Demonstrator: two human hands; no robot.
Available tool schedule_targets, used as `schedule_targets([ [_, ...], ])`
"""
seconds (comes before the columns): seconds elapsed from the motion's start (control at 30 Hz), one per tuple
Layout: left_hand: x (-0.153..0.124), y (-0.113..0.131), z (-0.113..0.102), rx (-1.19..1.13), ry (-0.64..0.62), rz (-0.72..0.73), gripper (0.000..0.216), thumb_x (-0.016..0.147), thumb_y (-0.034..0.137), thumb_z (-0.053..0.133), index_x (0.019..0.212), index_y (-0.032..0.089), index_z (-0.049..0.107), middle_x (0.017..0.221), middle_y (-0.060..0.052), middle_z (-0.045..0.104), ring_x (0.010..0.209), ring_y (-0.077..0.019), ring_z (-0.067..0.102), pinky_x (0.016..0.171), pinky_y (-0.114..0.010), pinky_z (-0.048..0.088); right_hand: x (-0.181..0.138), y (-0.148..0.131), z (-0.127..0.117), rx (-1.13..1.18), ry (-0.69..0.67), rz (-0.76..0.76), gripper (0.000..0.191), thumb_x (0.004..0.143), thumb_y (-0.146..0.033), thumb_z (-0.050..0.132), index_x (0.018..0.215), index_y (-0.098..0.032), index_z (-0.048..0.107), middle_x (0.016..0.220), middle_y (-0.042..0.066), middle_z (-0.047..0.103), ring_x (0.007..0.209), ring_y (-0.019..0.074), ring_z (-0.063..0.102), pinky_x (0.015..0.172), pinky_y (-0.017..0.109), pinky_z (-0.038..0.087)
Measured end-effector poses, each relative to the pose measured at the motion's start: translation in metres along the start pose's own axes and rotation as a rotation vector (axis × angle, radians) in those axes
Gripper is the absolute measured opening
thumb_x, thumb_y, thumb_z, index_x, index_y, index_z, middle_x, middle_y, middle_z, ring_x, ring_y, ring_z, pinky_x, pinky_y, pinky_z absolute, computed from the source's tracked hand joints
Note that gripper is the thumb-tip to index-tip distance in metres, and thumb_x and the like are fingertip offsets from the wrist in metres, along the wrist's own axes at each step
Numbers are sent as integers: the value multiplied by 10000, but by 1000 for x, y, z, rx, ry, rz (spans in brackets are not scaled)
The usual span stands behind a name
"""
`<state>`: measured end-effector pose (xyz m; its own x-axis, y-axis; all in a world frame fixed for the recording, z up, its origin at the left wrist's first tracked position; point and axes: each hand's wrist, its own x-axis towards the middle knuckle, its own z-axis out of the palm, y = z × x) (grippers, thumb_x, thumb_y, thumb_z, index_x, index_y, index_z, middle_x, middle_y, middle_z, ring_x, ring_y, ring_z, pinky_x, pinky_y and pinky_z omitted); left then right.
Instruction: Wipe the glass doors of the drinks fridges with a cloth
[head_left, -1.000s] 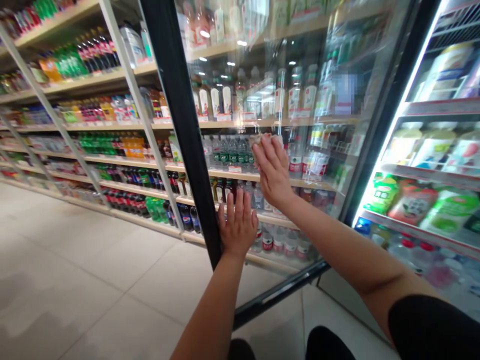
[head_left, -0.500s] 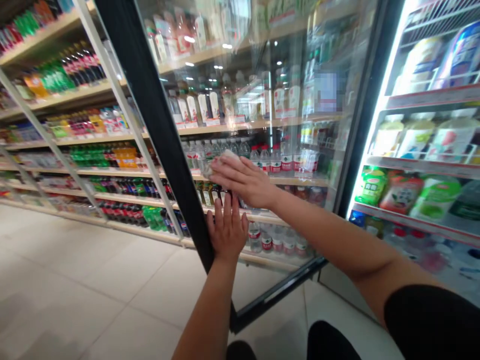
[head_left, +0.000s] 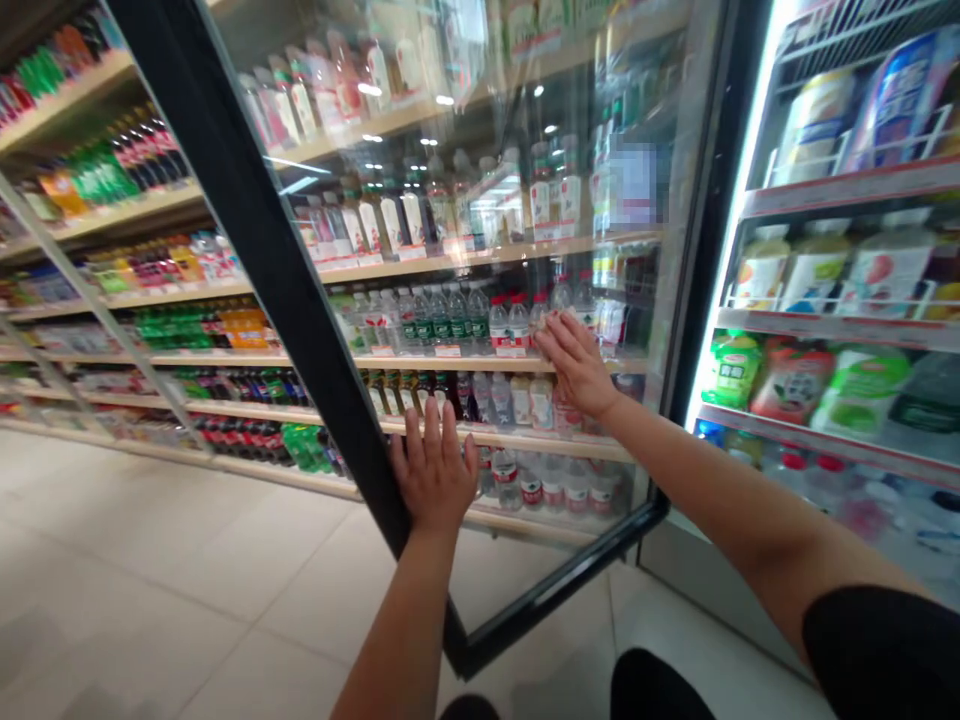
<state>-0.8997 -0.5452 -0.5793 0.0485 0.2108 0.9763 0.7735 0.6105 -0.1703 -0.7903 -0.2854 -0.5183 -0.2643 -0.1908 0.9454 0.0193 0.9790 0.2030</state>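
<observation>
An open glass fridge door [head_left: 487, 130] with a black frame [head_left: 247, 230] stands in front of me. My left hand [head_left: 435, 472] lies flat on the glass beside the frame, fingers spread and pointing up. My right hand [head_left: 574, 360] presses a small pale cloth [head_left: 546, 322] against the glass higher up and to the right; only an edge of the cloth shows past my fingertips. Bottles on store shelves show through the glass.
The lit fridge interior [head_left: 825, 330] with drink bottles on racks is at the right. Long store shelves [head_left: 150, 290] of bottled drinks run along the left. Pale floor tiles [head_left: 150, 580] lie below. My dark-clad knees show at the bottom edge.
My right hand swept the cloth left across the glass, then back right and slightly down. My left hand stayed flat by the frame. The view shifted right.
</observation>
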Motion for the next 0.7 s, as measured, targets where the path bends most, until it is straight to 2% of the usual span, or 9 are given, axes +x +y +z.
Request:
schedule_targets([
  [0.1, 0, 0, 0, 13, -3, 1, 728, 952, 314, 580, 1591, 175, 258, 1550, -171, 425, 1527, -303, 221, 1224, -511, 201, 6, 12, 0, -21, 151, 184, 585, 1024, -160, 305, 1589, -312, 285, 1658, 13, 288, 1564, 208, 149, 1271, 517, 223],
  [0.2, 0, 2, -2, 19, -9, 2, 724, 959, 315, 570, 1592, 169, 252, 1549, -175, 426, 1529, -304, 217, 1221, -514, 201, -16, 14, 6, -38, 250, 347, 595, 1026, -177, 259, 1610, -284, 210, 1674, 50, 232, 1567, 225, 125, 1255, 579, 214],
  [0.33, -1, 3, -3, 5, -8, -14, 695, 971, 329, 547, 1591, 192, 265, 1553, -165, 422, 1520, -310, 248, 1212, -524, 209, -39, 26, 9, -29, 255, 407, 579, 1026, -218, 250, 1604, -250, 231, 1662, 90, 247, 1564, 228, 125, 1247, 596, 209],
  [0.4, -1, 4, -3, 7, -11, -17, 693, 969, 331, 548, 1589, 191, 272, 1552, -168, 422, 1519, -315, 250, 1210, -532, 213, -33, 45, 7, -41, 269, 446, 572, 1022, -232, 243, 1593, -233, 268, 1650, 98, 271, 1560, 221, 145, 1252, 581, 204],
  [0.53, -2, 4, -3, 5, -22, -22, 701, 965, 328, 553, 1590, 188, 269, 1557, -177, 412, 1516, -331, 254, 1206, -550, 217, -28, 85, 2, -60, 317, 622, 570, 1018, -303, 240, 1573, -203, 318, 1637, 116, 289, 1544, 231, 203, 1250, 567, 208],
  [0.63, -1, 5, -3, 2, -27, -25, 706, 965, 325, 556, 1592, 190, 261, 1560, -176, 407, 1517, -329, 250, 1211, -546, 208, -57, 95, 2, -43, 326, 733, 595, 1023, -373, 216, 1576, -170, 303, 1628, 156, 296, 1538, 270, 219, 1238, 608, 205],
  [0.7, -1, 5, -4, 9, -27, -22, 714, 961, 319, 563, 1592, 185, 259, 1562, -174, 405, 1523, -319, 232, 1221, -537, 196, -83, 96, 0, -32, 314, 747, 620, 1025, -399, 172, 1583, -149, 276, 1615, 196, 302, 1533, 308, 228, 1217, 657, 200],
])
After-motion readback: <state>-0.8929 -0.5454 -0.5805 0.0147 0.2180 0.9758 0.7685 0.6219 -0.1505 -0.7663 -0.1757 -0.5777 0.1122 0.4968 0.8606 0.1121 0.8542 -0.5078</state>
